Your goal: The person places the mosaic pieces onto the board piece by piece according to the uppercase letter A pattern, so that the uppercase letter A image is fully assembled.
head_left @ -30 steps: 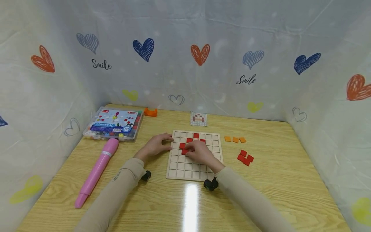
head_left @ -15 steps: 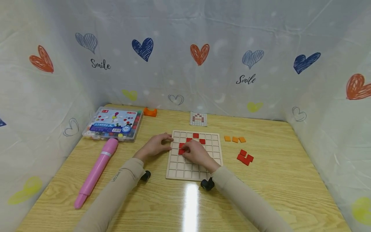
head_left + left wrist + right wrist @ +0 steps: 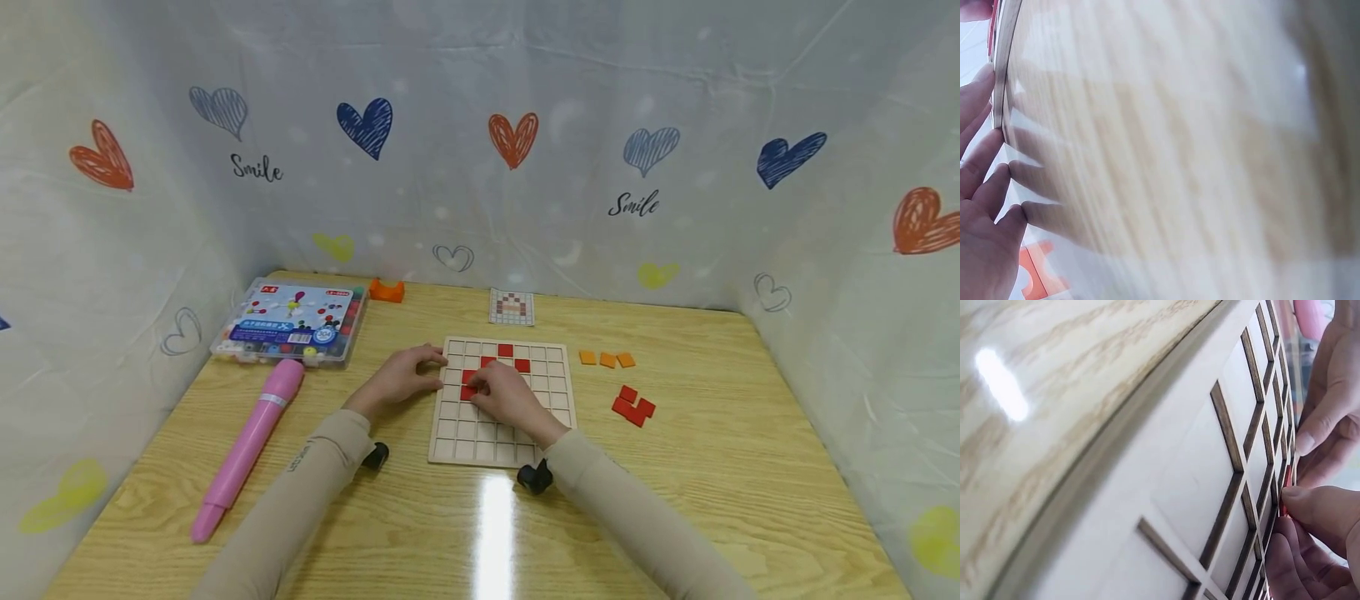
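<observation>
A wooden grid board (image 3: 465, 452) lies mid-table with several red square tiles in its cells, one red tile (image 3: 506, 351) in the top row. My right hand (image 3: 513, 402) reaches over the board, thumb and fingertips pinched at a lower-left red tile (image 3: 467, 392). In the right wrist view the thumb (image 3: 1319, 506) is right on a red tile (image 3: 1286, 487) at the grid, with other fingers curled below. My left hand (image 3: 401, 377) touches the board's left edge with relaxed fingers; the left wrist view shows its fingertips (image 3: 988, 147) along that edge.
Right of the board lie orange tiles (image 3: 607, 360) and several loose red tiles (image 3: 636, 407). A printed pattern card (image 3: 512, 307) lies behind it. At left are a clear plastic case (image 3: 288, 321), a pink pen-shaped stick (image 3: 247, 454) and an orange piece (image 3: 387, 290).
The lower-left red tile has shifted slightly left and now lies in line under the tile above it. My right hand moved a little left with it; the left hand stayed at the edge.
</observation>
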A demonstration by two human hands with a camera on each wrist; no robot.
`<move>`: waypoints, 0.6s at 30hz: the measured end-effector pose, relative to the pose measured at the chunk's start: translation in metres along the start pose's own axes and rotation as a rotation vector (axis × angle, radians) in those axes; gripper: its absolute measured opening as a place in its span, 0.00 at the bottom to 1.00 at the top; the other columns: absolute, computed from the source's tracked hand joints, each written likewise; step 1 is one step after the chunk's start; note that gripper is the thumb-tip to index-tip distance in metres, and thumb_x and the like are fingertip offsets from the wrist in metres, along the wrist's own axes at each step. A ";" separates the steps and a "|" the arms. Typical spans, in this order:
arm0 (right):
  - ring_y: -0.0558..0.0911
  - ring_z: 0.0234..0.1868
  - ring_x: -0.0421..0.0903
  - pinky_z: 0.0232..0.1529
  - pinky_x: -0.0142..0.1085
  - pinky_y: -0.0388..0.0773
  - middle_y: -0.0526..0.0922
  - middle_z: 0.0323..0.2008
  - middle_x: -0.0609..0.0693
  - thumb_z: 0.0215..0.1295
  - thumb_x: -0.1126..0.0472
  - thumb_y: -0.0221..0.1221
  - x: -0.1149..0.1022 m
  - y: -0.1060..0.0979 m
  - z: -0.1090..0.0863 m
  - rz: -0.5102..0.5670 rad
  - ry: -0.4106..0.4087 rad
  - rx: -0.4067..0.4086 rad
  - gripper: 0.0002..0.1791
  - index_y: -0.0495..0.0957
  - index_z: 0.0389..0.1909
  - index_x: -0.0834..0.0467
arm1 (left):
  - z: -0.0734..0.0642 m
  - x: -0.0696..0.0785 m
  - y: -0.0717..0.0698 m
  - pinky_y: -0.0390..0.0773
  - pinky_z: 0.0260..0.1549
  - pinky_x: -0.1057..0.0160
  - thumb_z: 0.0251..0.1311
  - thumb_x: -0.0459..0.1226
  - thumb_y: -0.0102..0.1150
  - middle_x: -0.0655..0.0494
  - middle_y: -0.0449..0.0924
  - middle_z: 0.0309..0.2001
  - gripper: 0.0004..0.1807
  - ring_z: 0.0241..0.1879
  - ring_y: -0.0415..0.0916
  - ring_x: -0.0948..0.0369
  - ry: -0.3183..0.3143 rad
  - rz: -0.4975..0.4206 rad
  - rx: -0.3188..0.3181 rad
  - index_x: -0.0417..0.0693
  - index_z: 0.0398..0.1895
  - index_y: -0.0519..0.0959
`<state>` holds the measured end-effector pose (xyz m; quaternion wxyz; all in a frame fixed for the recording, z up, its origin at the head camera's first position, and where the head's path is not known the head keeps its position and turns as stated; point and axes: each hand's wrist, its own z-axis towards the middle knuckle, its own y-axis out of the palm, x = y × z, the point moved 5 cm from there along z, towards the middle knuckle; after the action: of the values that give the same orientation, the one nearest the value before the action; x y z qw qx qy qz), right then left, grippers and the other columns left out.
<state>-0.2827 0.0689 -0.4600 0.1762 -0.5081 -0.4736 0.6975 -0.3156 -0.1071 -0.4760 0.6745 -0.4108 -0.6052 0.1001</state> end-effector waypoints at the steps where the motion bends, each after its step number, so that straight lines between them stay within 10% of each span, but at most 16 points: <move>1: 0.77 0.35 0.43 0.38 0.34 0.77 0.81 0.36 0.50 0.60 0.66 0.65 0.000 0.000 0.000 0.005 0.001 0.003 0.09 0.85 0.42 0.61 | 0.000 0.000 0.000 0.49 0.72 0.48 0.61 0.35 0.66 0.47 0.66 0.70 0.20 0.74 0.50 0.48 0.001 0.001 0.000 0.44 0.56 0.79; 18: 0.83 0.44 0.46 0.48 0.40 0.82 0.83 0.47 0.52 0.64 0.61 0.65 0.033 -0.033 -0.067 0.243 0.135 0.203 0.16 0.82 0.52 0.61 | 0.001 -0.004 0.000 0.50 0.72 0.49 0.60 0.35 0.66 0.47 0.67 0.69 0.20 0.74 0.50 0.48 0.018 0.004 0.003 0.43 0.56 0.79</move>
<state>-0.2458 0.1409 -0.4525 0.1727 -0.5869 -0.3228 0.7221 -0.3173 -0.1089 -0.4789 0.6803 -0.4121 -0.5981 0.0986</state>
